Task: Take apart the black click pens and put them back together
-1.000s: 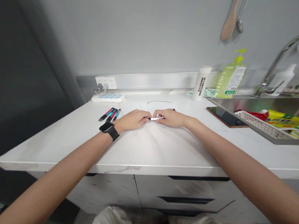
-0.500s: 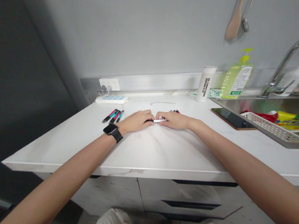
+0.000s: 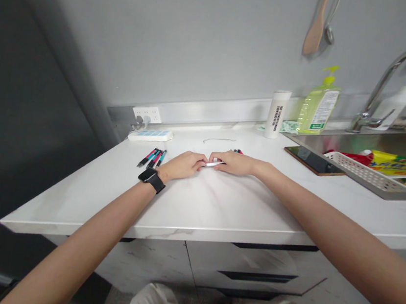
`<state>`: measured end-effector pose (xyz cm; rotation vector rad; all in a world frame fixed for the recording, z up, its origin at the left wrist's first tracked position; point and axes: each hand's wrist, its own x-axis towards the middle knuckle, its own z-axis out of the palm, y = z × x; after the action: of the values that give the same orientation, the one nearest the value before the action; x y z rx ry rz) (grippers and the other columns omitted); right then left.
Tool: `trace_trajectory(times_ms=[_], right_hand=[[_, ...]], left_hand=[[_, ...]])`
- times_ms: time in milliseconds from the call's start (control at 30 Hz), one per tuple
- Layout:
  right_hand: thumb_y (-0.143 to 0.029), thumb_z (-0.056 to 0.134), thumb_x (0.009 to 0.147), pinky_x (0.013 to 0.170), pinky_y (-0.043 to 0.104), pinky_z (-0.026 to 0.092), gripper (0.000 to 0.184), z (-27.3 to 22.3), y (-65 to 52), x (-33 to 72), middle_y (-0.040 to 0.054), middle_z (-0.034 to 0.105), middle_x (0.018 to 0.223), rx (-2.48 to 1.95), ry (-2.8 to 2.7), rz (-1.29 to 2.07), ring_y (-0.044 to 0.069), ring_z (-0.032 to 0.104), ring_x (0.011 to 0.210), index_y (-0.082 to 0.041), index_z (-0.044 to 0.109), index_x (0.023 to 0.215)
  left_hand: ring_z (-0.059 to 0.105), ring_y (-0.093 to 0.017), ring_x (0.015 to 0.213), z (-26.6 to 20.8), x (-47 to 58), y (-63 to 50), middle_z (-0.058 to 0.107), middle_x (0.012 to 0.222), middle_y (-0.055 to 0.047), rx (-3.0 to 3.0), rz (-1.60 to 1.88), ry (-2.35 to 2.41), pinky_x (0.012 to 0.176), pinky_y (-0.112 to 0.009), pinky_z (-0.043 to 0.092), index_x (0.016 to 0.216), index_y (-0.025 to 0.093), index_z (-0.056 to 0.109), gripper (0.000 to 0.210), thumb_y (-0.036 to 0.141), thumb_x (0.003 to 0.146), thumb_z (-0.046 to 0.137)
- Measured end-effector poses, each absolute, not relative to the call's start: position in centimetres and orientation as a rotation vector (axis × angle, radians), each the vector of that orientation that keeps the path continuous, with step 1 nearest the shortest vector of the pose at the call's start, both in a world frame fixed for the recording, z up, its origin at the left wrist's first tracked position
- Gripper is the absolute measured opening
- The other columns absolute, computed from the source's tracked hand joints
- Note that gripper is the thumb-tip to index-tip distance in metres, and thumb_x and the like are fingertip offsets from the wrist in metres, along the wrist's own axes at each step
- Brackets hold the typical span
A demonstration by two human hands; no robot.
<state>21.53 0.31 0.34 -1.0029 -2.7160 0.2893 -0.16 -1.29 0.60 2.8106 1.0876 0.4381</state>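
A slim white pen [image 3: 212,163] is held low over the counter, one end at each hand. My left hand [image 3: 183,164], with a black watch on the wrist, pinches its left end between thumb and fingers. The right end sits in the fingers of my right hand [image 3: 235,163], which partly cover it. To the left of my left hand lie several pens [image 3: 153,157] in black, red and blue. More pens [image 3: 238,151] poke out behind my right hand, mostly hidden by it. A thin dark cord [image 3: 219,139] lies beyond both hands.
A power strip [image 3: 150,135] lies at the back left. At the right are a white canister [image 3: 277,114], a green soap bottle [image 3: 318,106], a phone [image 3: 313,160], and the sink with a white basket [image 3: 354,173] and yellow packets. The counter's front edge [image 3: 178,235] runs below my forearms.
The fingers of my left hand have closed over the pen's dark left end, which showed before. My right hand keeps its hold. The whole view has shifted slightly.
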Motion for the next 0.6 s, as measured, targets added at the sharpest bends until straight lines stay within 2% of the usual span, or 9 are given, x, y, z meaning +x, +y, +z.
trace_trajectory(times_ms=[133, 367, 500, 600], right_hand=[[-0.025, 0.049, 0.087, 0.066, 0.023, 0.034, 0.018, 0.6, 0.2, 21.7, 0.0024, 0.062, 0.082, -1.029, -2.706, 0.265, 0.015, 0.052, 0.071, -0.022, 0.058, 0.103], [-0.024, 0.05, 0.086, 0.065, 0.023, 0.034, 0.018, 0.9, 0.0, 21.9, 0.0032, 0.064, 0.083, -1.114, -2.705, 0.211, 0.015, 0.053, 0.07, -0.022, 0.062, 0.099], [-0.02, 0.051, 0.085, 0.07, 0.025, 0.037, 0.02, 0.5, 0.6, 22.1, 0.0057, 0.067, 0.092, -1.126, -2.698, 0.128, 0.017, 0.057, 0.078, -0.021, 0.065, 0.099], [-0.022, 0.051, 0.086, 0.076, 0.026, 0.038, 0.022, 0.2, 1.0, 22.4, 0.0078, 0.066, 0.1, -1.147, -2.706, 0.091, 0.019, 0.058, 0.087, -0.02, 0.066, 0.101]], left_hand=[[0.055, -0.013, 0.062, 0.7, -0.4, -1.3, 0.063, 0.07, 0.0, 2.753, 0.429, 1.134, 0.066, -0.023, 0.041, 0.103, 0.018, 0.063, 0.031, 0.017, 0.089, 0.035], [0.056, -0.016, 0.071, 0.5, -0.9, -0.9, 0.064, 0.081, -0.004, 2.921, 0.414, 1.119, 0.07, -0.027, 0.042, 0.093, 0.017, 0.063, 0.02, 0.023, 0.085, 0.045], [0.055, -0.017, 0.072, 0.5, -1.3, -0.8, 0.061, 0.082, -0.005, 3.022, 0.375, 1.152, 0.07, -0.029, 0.041, 0.086, 0.017, 0.06, 0.014, 0.02, 0.082, 0.046], [0.055, -0.018, 0.073, 0.5, -1.7, -0.7, 0.06, 0.082, -0.004, 3.052, 0.332, 1.171, 0.071, -0.029, 0.041, 0.088, 0.018, 0.059, 0.016, 0.018, 0.081, 0.044]])
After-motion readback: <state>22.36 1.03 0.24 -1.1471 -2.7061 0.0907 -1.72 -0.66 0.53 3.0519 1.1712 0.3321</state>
